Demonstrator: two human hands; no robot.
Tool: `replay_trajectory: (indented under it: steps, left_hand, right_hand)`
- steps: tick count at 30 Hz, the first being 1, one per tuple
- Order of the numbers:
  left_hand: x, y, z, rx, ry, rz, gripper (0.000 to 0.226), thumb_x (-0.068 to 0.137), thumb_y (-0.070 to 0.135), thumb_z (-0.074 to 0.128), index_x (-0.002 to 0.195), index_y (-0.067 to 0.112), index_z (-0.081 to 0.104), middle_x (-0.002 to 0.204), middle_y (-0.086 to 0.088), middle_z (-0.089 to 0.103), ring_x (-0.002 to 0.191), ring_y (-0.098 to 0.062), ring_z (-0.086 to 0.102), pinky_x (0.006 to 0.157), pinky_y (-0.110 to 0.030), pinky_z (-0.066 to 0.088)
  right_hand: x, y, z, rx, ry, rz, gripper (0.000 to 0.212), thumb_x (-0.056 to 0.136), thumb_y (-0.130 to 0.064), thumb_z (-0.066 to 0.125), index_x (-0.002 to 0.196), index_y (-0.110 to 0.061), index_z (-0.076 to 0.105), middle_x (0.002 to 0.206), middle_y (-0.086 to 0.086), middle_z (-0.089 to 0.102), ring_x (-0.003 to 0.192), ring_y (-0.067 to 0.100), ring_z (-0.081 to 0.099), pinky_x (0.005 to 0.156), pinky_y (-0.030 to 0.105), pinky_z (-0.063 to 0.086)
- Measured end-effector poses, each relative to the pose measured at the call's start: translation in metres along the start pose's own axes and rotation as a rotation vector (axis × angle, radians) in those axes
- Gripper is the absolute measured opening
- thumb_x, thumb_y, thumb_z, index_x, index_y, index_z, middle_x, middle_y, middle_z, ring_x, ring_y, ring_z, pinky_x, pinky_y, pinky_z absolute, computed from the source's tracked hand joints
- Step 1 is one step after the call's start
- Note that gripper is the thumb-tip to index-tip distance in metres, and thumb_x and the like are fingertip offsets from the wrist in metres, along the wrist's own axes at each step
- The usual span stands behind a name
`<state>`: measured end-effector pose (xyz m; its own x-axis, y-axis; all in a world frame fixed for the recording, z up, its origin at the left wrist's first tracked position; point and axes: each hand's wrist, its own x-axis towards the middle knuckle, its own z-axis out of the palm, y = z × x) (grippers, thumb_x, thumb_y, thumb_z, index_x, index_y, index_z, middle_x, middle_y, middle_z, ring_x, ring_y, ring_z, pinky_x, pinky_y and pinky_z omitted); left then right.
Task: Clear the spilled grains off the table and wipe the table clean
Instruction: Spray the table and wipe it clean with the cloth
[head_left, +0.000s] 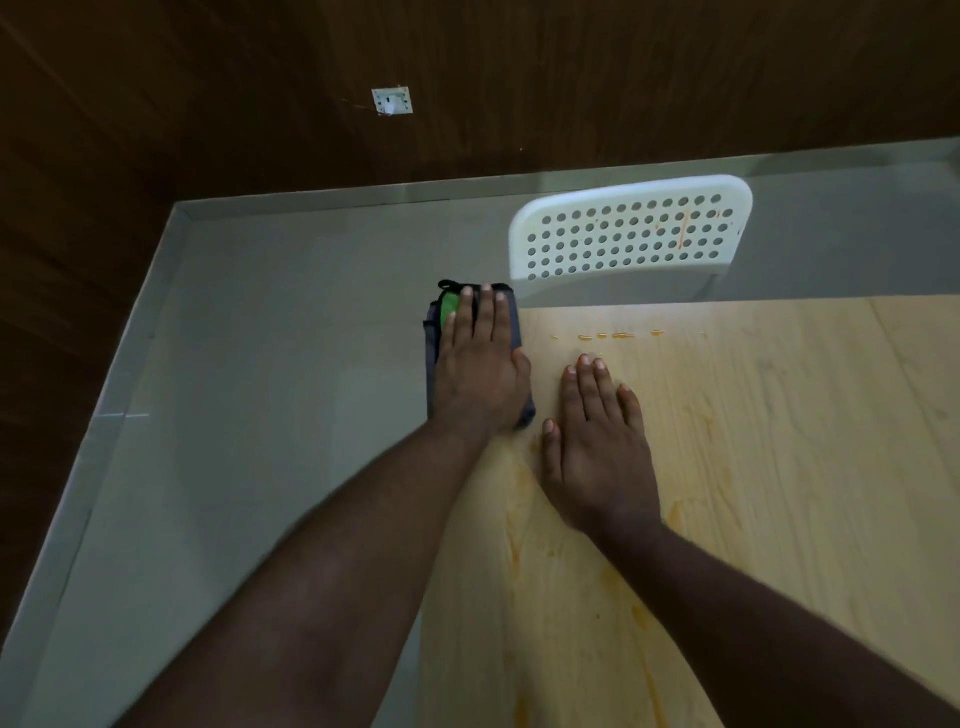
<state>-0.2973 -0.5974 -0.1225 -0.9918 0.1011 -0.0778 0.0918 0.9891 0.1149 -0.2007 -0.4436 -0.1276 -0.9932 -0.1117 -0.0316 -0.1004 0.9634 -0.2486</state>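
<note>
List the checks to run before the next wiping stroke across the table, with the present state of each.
1. Cloth under a flat palm: ok, the left hand presses it with straight fingers.
2. Cloth fully on the table: not ok, it overhangs the left edge.
3. Right hand bracing: ok, flat on the wood beside the cloth.
4. Path to the orange droplets: ok, nothing lies between cloth and the row near the far edge.
5. Orange smears nearer the person: not ok, unwiped.
6. Loose grains left on the table: cannot tell.
</note>
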Motion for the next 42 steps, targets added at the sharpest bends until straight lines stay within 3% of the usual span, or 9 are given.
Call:
replay_trajectory:
  steps: [9,14,18,26,34,42]
  left_hand:
    - [-0.092,-0.007,0.001,-0.058,-0.016,0.049,0.075,0.102,0.045,0.010,0.168,0.010,-0.001,0.177,-0.008,-0.005,0.163,-0.024,-0.008,0.132,-0.045,0.004]
    - [-0.033,-0.004,-0.004,-0.023,-0.002,-0.006,0.074,0.104,0.044,0.010,0.168,0.010,-0.005,0.177,-0.009,-0.005,0.163,-0.026,-0.008,0.132,-0.045,0.002]
    - [-0.010,0.012,-0.004,0.011,-0.011,0.049,0.073,0.105,0.042,0.015,0.168,0.011,-0.004,0.177,-0.008,-0.003,0.163,-0.026,-0.005,0.132,-0.043,0.001]
    - [-0.127,-0.001,0.003,-0.053,-0.011,0.119,0.072,0.105,0.043,0.015,0.168,0.016,-0.007,0.177,-0.002,-0.009,0.162,-0.019,-0.012,0.132,-0.042,0.001]
    - [-0.054,-0.001,-0.001,0.010,0.002,0.018,0.069,0.110,0.040,0.023,0.168,0.010,-0.002,0.177,-0.007,-0.001,0.163,-0.026,-0.005,0.132,-0.043,0.001]
    - [-0.172,0.017,0.017,-0.007,0.037,0.148,0.073,0.104,0.043,0.013,0.168,0.010,0.000,0.177,-0.008,0.000,0.163,-0.026,-0.003,0.132,-0.045,0.004]
  right_hand:
    - [-0.006,-0.003,-0.005,0.009,0.025,0.052,0.070,0.107,-0.042,0.015,0.167,-0.007,0.011,0.176,0.013,0.007,0.163,0.024,0.000,0.132,0.048,0.007]
    - [-0.002,-0.002,-0.002,0.001,0.022,0.055,0.069,0.109,-0.042,0.016,0.167,-0.007,0.008,0.176,0.014,0.004,0.163,0.025,-0.002,0.132,0.047,0.004]
    - [-0.004,-0.001,0.000,0.004,0.029,0.085,0.069,0.109,-0.041,0.016,0.167,-0.006,0.007,0.176,0.014,0.002,0.163,0.026,-0.004,0.132,0.048,0.006]
    - [-0.007,-0.002,-0.009,0.008,-0.003,0.104,0.071,0.105,-0.040,0.012,0.167,-0.004,0.010,0.176,0.017,0.005,0.163,0.029,-0.002,0.132,0.051,0.007]
    - [-0.003,0.000,-0.008,0.040,0.006,0.090,0.070,0.107,-0.038,0.019,0.167,-0.004,0.011,0.176,0.017,0.006,0.163,0.029,-0.002,0.132,0.045,0.000]
    - [-0.014,0.012,-0.018,0.154,0.001,0.030,0.062,0.110,-0.031,0.036,0.167,-0.010,0.022,0.176,0.011,0.015,0.163,0.024,0.005,0.132,0.039,0.004]
